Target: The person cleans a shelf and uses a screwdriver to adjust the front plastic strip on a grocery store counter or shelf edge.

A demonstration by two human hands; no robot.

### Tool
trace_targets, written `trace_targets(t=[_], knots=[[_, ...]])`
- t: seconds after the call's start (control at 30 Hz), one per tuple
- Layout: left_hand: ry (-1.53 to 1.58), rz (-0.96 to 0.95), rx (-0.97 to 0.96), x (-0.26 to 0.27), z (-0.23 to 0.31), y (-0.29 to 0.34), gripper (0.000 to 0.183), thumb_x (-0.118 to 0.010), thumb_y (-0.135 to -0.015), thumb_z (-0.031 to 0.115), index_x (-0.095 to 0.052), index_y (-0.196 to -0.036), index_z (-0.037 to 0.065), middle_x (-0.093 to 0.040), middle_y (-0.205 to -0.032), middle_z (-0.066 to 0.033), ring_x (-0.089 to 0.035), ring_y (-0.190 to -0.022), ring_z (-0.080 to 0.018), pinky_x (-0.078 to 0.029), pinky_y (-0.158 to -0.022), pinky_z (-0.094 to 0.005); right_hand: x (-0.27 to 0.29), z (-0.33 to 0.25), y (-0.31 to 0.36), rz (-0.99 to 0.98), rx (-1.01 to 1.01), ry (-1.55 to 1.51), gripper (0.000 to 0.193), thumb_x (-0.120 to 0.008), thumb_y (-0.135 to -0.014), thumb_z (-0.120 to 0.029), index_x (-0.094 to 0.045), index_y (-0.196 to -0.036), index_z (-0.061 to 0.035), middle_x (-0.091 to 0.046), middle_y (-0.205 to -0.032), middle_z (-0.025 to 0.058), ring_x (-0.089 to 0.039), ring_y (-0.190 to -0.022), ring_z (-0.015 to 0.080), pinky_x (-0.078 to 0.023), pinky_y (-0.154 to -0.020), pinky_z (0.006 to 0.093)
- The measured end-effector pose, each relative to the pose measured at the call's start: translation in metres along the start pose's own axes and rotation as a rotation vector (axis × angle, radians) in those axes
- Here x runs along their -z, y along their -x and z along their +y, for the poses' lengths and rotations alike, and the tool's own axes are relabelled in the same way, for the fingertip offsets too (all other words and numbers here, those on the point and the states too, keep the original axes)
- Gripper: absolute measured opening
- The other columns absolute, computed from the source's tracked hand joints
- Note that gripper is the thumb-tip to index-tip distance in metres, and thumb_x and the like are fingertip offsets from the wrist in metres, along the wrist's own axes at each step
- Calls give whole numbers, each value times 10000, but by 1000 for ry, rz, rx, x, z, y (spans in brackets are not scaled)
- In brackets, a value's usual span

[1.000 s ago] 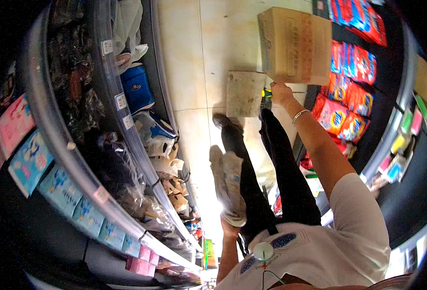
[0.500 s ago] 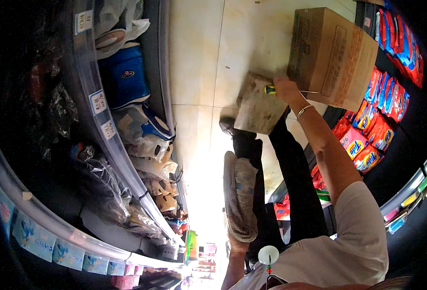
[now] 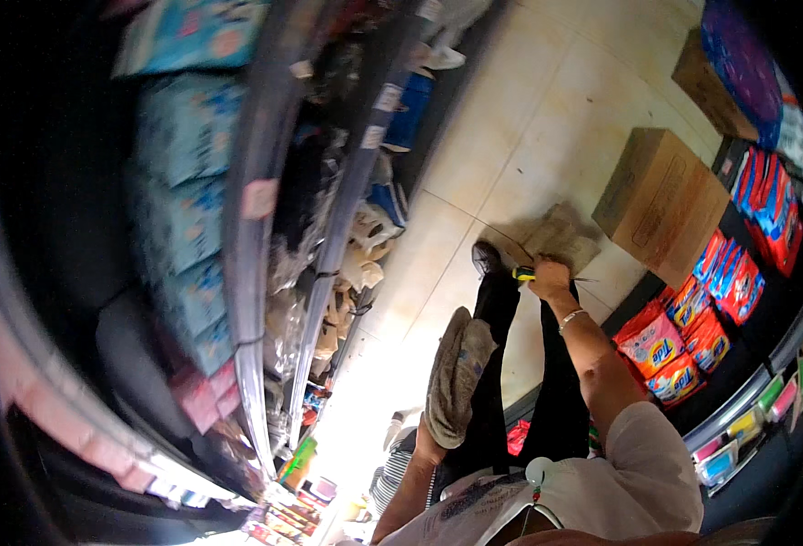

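Gripping a grey cloth (image 3: pixel 457 378), the left hand (image 3: pixel 429 442) hangs beside the left leg (image 3: pixel 493 382); well apart from it, the right hand (image 3: pixel 551 276) closes around a yellow-and-black-handled tool (image 3: pixel 523 273), above the tiled floor (image 3: pixel 483 146), near a cardboard box (image 3: pixel 663 209).

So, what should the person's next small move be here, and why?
Probably set down the grey, elongated fabric bundle: the left hand is taken up holding it, and the right hand grips a thin-shafted, yellow-and-black-handled tool, so neither hand is free.
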State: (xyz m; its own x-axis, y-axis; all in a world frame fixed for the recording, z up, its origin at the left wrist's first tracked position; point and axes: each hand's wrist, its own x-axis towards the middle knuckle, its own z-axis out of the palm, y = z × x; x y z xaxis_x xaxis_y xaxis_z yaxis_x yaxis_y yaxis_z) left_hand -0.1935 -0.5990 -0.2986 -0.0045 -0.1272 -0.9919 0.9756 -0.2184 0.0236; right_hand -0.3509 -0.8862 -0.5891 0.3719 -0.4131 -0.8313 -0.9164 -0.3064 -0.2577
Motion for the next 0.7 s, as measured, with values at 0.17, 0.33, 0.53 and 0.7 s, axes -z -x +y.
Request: trace_targets(t=[0.17, 0.33, 0.53, 0.7], knots=[[75, -59, -107, 24, -9, 66, 492, -372, -999, 390, -477, -1357, 70, -571, -1293, -113, -565, -1147, -259, -458, -1000, -398, 100, 6, 85, 30, 15, 239, 441, -708, -705, -501, -726, -859, -89, -704, -894, 143, -684, -866, 309, -544, -733, 411], [222, -177, -387, 62, -34, 125, 481, -382, -992, 370, -509, -1324, 47, -607, -1230, -117, -603, -1071, -252, -500, -923, -388, 157, 13, 177, 106, 116, 468, 465, -732, -685, -476, -723, -881, -54, -688, -917, 191, -666, -868, 360, -527, -743, 447], [684, -311, -606, 118, -95, 170, 465, -375, -987, 349, -532, -1291, 34, -627, -1186, -125, -618, -1031, -257, -517, -891, -388, 195, -23, 275, 124, -55, 388, 415, -772, -648, -352, -719, -872, -6, -684, -930, 237, -665, -903, 393, -526, -764, 456], [548, -83, -999, 159, -133, 215, 439, -385, -982, 346, -561, -1262, 56, -638, -1169, -114, -623, -1026, -257, -516, -894, -391, 166, -13, 312, 100, 97, 577, 427, -767, -701, -358, -708, -936, -7, -684, -952, 232, -664, -923, 379, -519, -753, 459]])
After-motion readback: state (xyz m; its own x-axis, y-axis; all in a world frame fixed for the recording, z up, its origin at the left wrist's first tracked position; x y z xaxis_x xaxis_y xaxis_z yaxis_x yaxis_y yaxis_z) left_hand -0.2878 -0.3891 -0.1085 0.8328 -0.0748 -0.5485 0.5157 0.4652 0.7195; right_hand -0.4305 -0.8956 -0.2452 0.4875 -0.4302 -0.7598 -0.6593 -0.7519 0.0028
